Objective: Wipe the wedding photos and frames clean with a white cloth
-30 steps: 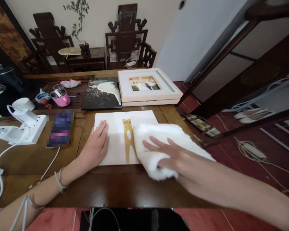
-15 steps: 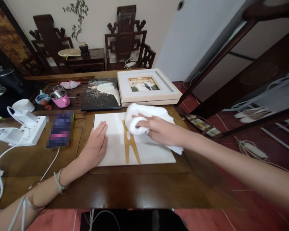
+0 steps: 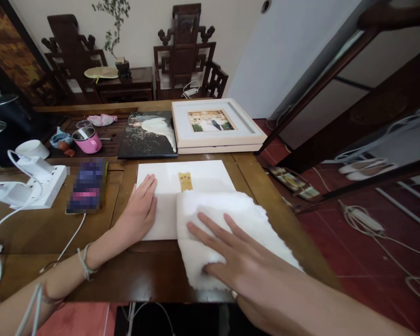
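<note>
A flat white board [image 3: 161, 205] lies on the wooden table. My left hand [image 3: 142, 210] rests flat on its left edge, fingers stretched out and nothing held. My right hand [image 3: 227, 256] lies spread on a fluffy white cloth [image 3: 196, 210], pressing it down with the fingers apart. The cloth is opened out over the right part of the board and past its near edge. Only the top of a gold-coloured flat piece [image 3: 185, 181] on the board shows; the cloth hides its forked lower part.
Behind the board lie a dark picture panel [image 3: 126, 144] and light wooden picture frames [image 3: 213, 142]. To the left are a phone [image 3: 87, 186] on a cable, a white power strip [image 3: 52, 191] and a pink mug [image 3: 87, 141]. The table's right edge drops to a red floor.
My right hand has come toward me, drawing the cloth down the board. The cloth was bunched and now lies spread, covering most of the gold piece. The left hand stays put.
</note>
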A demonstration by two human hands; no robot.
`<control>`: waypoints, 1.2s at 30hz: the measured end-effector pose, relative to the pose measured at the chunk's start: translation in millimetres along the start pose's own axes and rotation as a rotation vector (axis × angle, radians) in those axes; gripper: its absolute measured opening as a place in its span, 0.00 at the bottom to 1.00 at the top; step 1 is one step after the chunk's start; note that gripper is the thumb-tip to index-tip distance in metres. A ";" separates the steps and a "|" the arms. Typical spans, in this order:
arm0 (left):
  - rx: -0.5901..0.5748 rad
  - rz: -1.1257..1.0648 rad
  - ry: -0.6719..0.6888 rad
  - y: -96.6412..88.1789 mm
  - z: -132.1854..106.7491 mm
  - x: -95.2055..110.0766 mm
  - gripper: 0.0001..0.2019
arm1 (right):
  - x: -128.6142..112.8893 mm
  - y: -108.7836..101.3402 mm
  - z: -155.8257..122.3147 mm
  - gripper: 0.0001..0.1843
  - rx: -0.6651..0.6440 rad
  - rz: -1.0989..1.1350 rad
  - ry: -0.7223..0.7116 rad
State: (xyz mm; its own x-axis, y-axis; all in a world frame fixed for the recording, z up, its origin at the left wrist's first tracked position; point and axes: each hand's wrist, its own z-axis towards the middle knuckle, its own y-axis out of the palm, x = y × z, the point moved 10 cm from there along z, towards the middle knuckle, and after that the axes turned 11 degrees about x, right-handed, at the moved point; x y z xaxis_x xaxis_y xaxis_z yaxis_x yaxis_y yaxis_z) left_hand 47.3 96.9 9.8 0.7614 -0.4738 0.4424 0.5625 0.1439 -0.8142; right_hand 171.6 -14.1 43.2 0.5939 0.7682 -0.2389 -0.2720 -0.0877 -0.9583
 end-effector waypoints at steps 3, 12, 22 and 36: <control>-0.011 -0.004 -0.002 0.4 0.0 0.3 0.23 | 12.6 -5.4 11.8 0.21 -0.074 0.011 0.011; -0.012 0.003 0.009 -0.2 -0.2 1.0 0.24 | 88.1 -18.3 83.7 0.28 -0.042 -0.039 0.069; -0.005 0.010 0.018 -0.3 -0.8 0.9 0.24 | -5.0 1.7 30.3 0.17 -0.052 -0.009 -0.007; -0.008 0.010 0.018 0.9 -1.6 -0.9 0.23 | 54.8 -10.3 88.7 0.27 -0.123 -0.131 -0.046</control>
State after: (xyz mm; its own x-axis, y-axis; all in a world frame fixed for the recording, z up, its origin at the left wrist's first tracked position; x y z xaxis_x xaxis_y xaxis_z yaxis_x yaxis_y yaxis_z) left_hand 46.6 96.1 8.1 0.7611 -0.4878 0.4275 0.5521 0.1415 -0.8217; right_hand 139.8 85.1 53.9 0.5818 0.8063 -0.1062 -0.0986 -0.0597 -0.9933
